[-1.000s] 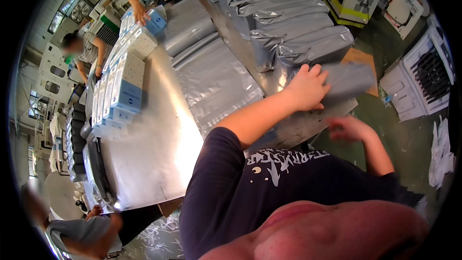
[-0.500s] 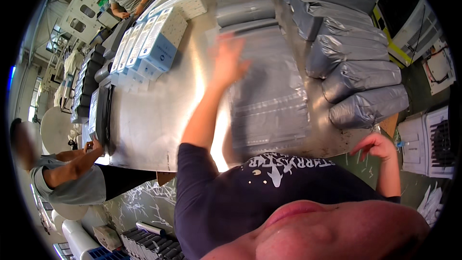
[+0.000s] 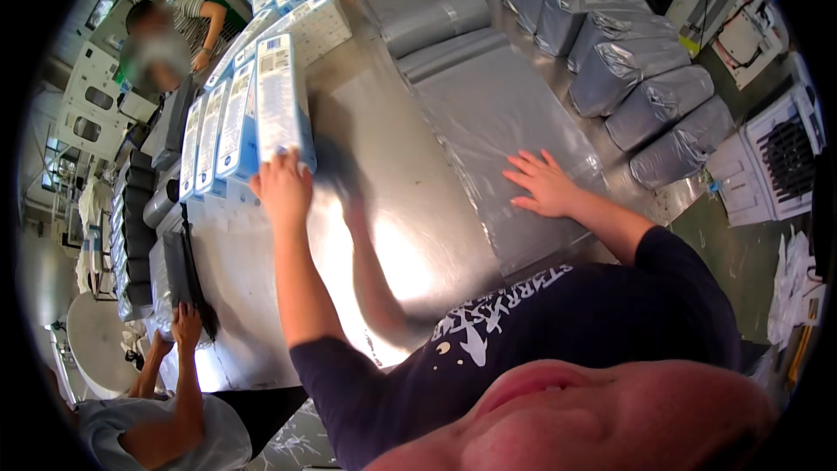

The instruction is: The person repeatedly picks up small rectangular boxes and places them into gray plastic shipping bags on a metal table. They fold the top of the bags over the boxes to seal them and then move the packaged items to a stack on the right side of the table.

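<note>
So, the thing to look at here is the long, white-and-blue rectangular cardboard box [image 3: 277,87] right at the left hand [image 3: 283,181]. It lies straight ahead of that hand, its long axis running away from the fingers and leaning a touch left at the far end, pretty much in line with the forearm. The left hand is clearly the nearer one; the right hand [image 3: 545,185] is well off to the other side, with shiny metal table [image 3: 392,113] showing between them.

As for the grip: the left fingers are slightly apart and bent over the box's near end, touching it. The underside is hidden, so honestly I can't tell if it's properly pinched or just resting there. The right hand is spread wide, palm down, pressed on a flat grey plastic bag [image 3: 501,135], and nothing is clasped in it. The bag's long axis also runs away from that hand, slanting left.

Just left of the gripped box there's a row of matching white-and-blue boxes [image 3: 237,113], lined up about parallel to it. Over to the right of the right hand, and further ahead, stands a row of bulging grey plastic-wrapped parcels [image 3: 628,70].
</note>
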Available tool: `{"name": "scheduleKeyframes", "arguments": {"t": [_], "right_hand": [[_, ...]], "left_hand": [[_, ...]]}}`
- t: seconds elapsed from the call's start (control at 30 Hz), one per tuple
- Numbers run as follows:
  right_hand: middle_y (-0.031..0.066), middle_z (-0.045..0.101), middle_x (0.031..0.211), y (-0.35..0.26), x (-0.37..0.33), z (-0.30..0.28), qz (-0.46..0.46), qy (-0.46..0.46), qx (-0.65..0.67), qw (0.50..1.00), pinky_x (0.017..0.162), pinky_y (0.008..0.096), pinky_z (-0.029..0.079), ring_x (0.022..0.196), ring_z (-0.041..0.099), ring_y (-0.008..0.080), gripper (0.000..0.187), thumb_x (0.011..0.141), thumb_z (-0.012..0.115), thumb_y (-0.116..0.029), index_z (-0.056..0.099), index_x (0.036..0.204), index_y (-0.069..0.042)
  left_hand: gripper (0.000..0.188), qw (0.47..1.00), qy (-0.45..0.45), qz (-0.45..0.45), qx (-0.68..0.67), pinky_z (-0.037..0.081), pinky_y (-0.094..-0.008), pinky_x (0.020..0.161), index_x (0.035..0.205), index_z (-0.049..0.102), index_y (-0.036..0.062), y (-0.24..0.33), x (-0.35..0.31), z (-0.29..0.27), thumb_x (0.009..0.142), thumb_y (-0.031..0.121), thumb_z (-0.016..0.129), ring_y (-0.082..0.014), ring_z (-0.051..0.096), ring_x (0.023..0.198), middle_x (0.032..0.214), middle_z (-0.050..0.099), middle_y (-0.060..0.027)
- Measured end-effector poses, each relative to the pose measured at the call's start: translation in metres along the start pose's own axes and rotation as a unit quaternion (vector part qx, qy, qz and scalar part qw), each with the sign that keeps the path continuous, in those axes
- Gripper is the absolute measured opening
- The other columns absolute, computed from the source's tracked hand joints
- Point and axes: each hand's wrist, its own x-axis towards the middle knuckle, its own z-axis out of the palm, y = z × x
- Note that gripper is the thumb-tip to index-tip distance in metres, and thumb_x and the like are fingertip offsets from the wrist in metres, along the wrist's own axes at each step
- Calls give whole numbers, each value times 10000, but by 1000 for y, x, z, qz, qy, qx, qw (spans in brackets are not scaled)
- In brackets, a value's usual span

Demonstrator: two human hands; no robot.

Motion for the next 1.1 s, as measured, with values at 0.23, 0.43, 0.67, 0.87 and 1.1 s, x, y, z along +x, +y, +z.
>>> {"name": "scheduleKeyframes", "arguments": {"t": [0.23, 0.43, 0.67, 0.87, 1.1], "right_hand": [[128, 586, 1154, -16, 15, -16, 50, 59, 167, 983, 935, 380, 425, 1103, 524, 303, 358, 841, 586, -319, 619, 1063, -41], [148, 568, 1180, -46, 0, -13, 21, 45, 253, 966, 922, 388, 437, 1087, 532, 328, 419, 824, 615, -347, 598, 1125, -55], [225, 498, 1193, -96, 78, 35, -116, -84, 339, 930, 991, 411, 358, 1147, 462, 353, 572, 842, 631, -362, 477, 1220, 39], [210, 246, 1431, -71, -2, -55, -147, 174, 495, 838, 1080, 396, 251, 1338, 240, 344, 951, 708, 740, -311, 192, 1417, 9], [258, 429, 1281, 19, -67, -8, -31, 51, 441, 895, 981, 425, 366, 1203, 416, 383, 828, 739, 700, -359, 286, 1360, -2]], "left_hand": [[795, 984, -25, -106, -140, 336, -552, 969, 1365, 384, 117, 7, -14, 30, 741, 530, 651, -415, 323, 1256, 1395, 352, -194], [749, 942, -206, -25, -265, 469, -464, 848, 1334, 424, 96, 52, -121, -38, 747, 496, 663, -408, 477, 1099, 1360, 377, -218], [671, 562, 48, -370, -738, 338, -382, 1025, 1441, 194, 61, 98, -187, -15, 874, 108, 550, -256, 372, 1269, 1424, 328, -152], [847, 558, 133, -117, -811, 217, -485, 1083, 1463, 108, 93, 173, -132, -115, 803, 202, 629, -305, 268, 1330, 1496, 156, -155], [584, 569, -158, -160, -791, 347, -456, 1013, 1357, 330, 36, 210, -31, 10, 856, 213, 571, -310, 429, 1207, 1326, 437, -183]]}}
